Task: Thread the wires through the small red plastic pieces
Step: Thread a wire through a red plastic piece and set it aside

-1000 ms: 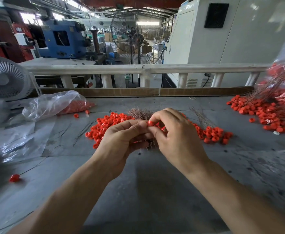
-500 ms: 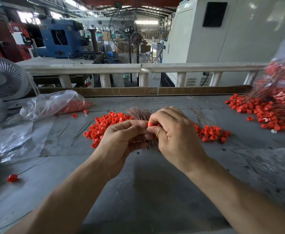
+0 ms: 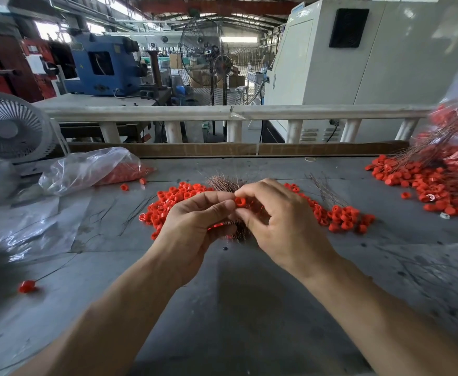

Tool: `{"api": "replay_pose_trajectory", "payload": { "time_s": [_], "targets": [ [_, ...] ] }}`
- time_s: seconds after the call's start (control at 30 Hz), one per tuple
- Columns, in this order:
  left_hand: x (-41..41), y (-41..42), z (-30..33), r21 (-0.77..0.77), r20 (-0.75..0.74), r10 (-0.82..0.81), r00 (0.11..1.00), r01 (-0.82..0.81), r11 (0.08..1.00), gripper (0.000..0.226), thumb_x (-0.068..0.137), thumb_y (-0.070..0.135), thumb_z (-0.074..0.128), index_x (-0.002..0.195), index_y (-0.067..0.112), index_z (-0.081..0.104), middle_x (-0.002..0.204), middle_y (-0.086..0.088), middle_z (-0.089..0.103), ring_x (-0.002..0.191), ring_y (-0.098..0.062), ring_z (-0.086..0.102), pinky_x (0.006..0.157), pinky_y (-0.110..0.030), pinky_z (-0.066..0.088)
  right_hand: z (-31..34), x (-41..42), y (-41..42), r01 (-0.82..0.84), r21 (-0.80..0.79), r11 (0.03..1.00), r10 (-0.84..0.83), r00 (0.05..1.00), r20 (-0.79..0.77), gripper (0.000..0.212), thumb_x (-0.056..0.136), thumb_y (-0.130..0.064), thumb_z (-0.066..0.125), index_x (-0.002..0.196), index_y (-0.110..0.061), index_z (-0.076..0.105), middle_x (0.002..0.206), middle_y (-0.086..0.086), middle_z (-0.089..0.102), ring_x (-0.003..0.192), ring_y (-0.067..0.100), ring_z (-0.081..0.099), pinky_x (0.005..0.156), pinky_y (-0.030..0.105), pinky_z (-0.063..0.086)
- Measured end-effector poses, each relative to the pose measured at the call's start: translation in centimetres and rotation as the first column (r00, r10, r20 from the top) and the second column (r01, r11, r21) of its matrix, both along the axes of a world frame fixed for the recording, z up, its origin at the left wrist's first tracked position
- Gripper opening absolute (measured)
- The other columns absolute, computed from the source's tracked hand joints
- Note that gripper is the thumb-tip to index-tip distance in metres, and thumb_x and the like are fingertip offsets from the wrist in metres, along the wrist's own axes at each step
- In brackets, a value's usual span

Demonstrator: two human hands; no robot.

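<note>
Right hand (image 3: pixel 282 226): pinches one small red piece (image 3: pixel 240 202) between thumb and forefinger, the other fingers curled beneath.
Left hand (image 3: pixel 192 226): fingers curled round a bundle of wires (image 3: pixel 223 183), thumb tip touching the red piece from the left.
Red piece: held in the air above the table, between the two hands; its hole faces the camera. Whether a wire is already inside it cannot be told.
Wires: thin, copper-brown; the bundle's ends fan out beyond the hands, and its lower part shows under them.
Loose pile (image 3: pixel 176 196): red pieces heaped on the table just behind and beside the hands, spreading to the right.
Second wire bunch (image 3: pixel 324 189): lies on the table just behind the right end of that pile.
Far-right heap (image 3: pixel 423 180): red pieces with wires sticking out, spilling from a clear bag at the frame edge.
Plastic bag (image 3: pixel 86 170): clear, lying on its side at the left, with red pieces inside.
Single piece (image 3: pixel 27 286): red, with a wire attached, alone at the near left of the table.
Table (image 3: pixel 249 308): grey, scuffed.
Small fan (image 3: pixel 10 126): stands at the far left.
</note>
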State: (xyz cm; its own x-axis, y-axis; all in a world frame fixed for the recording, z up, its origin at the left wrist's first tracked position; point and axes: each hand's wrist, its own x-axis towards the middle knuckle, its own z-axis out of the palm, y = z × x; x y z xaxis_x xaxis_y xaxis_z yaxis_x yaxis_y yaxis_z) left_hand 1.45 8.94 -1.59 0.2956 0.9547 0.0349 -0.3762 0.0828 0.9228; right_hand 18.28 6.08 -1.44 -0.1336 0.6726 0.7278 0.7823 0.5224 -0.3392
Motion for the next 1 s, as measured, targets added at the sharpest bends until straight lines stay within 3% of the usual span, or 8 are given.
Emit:
{"api": "replay_pose_trajectory", "payload": {
  "time_s": [0.33, 0.57, 0.9, 1.0],
  "targets": [
    [-0.01, -0.11, 0.13, -0.009, -0.027, 0.021, 0.999, -0.021, 1.0, 0.038, 0.076, 0.018, 0.074, 0.109, -0.001, 0.071, 0.089, -0.011, 0.069, 0.078, -0.019, 0.061, 0.072, -0.032, 0.057, -0.56, -0.11, 0.32, -0.095, -0.019, 0.995, 0.09, 0.982, -0.164, 0.023, 0.093, -0.01, 0.073, 0.115, -0.017, 0.072, 0.102, -0.009, 0.075, 0.095, 0.0, 0.068, 0.082, 0.009, 0.05],
    [0.01, -0.22, 0.15, 0.029, -0.053, 0.07, 0.996, -0.069, 0.997, 0.028, 0.072, 0.017, 0.075, 0.095, 0.002, 0.072, 0.084, -0.012, 0.066, 0.073, -0.019, 0.06, 0.067, -0.031, 0.054, -0.59, -0.16, 0.1, -0.098, -0.065, 0.993, 0.087, 0.986, -0.144, 0.02, 0.095, -0.016, 0.072, 0.114, -0.018, 0.075, 0.101, -0.01, 0.073, 0.094, 0.0, 0.066, 0.083, 0.006, 0.045],
    [-0.15, 0.33, -0.09, 0.056, 0.002, 0.1, 0.995, -0.1, 0.993, 0.028, 0.079, 0.01, 0.074, 0.103, -0.001, 0.066, 0.082, -0.014, 0.065, 0.077, -0.024, 0.061, 0.065, -0.029, 0.056, -0.6, -0.37, -0.05, -0.082, -0.171, 0.982, 0.036, 0.966, -0.257, 0.008, 0.093, -0.016, 0.072, 0.095, -0.022, 0.076, 0.084, -0.013, 0.067, 0.081, 0.001, 0.061, 0.07, 0.008, 0.041],
    [-0.25, 0.5, -0.25, 0.055, 0.007, 0.151, 0.989, -0.151, 0.987, 0.024, 0.072, 0.011, 0.078, 0.091, 0.001, 0.067, 0.084, -0.014, 0.071, 0.075, -0.022, 0.066, 0.066, -0.029, 0.059, -0.77, -0.3, 0.06, -0.135, -0.219, 0.966, 0.053, 0.938, -0.343, 0.009, 0.092, -0.015, 0.071, 0.093, -0.022, 0.076, 0.069, -0.019, 0.062, 0.066, 0.001, 0.059, 0.063, 0.01, 0.04]
  ]
}}
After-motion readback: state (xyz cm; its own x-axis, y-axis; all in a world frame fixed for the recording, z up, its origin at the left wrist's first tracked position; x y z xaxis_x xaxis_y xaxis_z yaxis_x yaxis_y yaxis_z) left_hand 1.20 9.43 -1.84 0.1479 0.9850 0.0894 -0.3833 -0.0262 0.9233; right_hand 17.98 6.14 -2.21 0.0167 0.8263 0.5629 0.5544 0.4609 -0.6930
